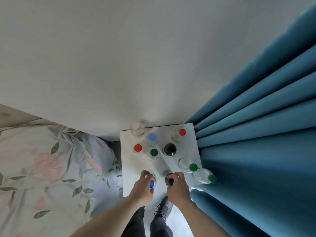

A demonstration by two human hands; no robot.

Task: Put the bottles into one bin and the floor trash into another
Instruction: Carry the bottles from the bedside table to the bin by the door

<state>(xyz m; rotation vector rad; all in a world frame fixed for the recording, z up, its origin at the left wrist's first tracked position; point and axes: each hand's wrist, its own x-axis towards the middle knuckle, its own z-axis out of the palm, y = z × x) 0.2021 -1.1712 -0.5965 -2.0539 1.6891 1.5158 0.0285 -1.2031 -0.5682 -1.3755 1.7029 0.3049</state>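
View from above my two hands at a small white table (130, 168). My left hand (142, 189) curls round the neck of a blue-capped bottle (151, 184); my right hand (177, 187) grips a dark-capped bottle (170, 181) just beside it. Beyond my fingertips stand more bottles: a red-capped bottle (138, 148), a green-capped bottle (154, 152) and a black-lidded bottle (170, 149). Right of my right fingers, two further green-capped bottles (193, 167) sit against the blue curtain (256, 134). Left of my left hand lies floral bedding (51, 159).

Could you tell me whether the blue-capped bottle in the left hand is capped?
Capped: the clear plastic blue-capped bottle shows its cap between the left hand's fingers.
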